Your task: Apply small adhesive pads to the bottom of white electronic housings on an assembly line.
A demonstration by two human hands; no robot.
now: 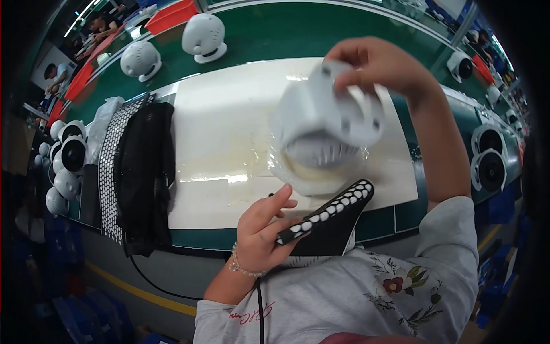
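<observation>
White housing [301, 117]: hung tilted over the right half of the white board [212, 160], blurred, its slotted side turned toward the board's near edge.
Right hand [378, 66]: gripped the housing at the side facing the board's far edge, thumb and fingers closed on it.
Left hand [258, 229]: was at the board's near edge, index finger stretched out; whether its other fingers gripped the dotted strip [326, 215] beside them — black with white ovals — I could not tell.
Step over the board: one-handed handling of the housing, as far as I could judge (the blur hid whether it was being turned, raised or lowered).
Next move at the board: probably called for a steady wrist, perhaps with the other palm free for support.
Glossy wrap [277, 163]: lay on the board beneath the housing — its slick, loose surface might have slid or snagged.
In the way: the dotted strip, which crossed the board's near edge and narrowed the approach from there.
Beyond the board: the green bench [258, 37], two white units [204, 35] and a red tray [172, 16].
Left of the board: a black fabric bundle [143, 172], then a honeycomb mesh [107, 172].
Right of the board: a pair of dark-faced units [490, 166].
</observation>
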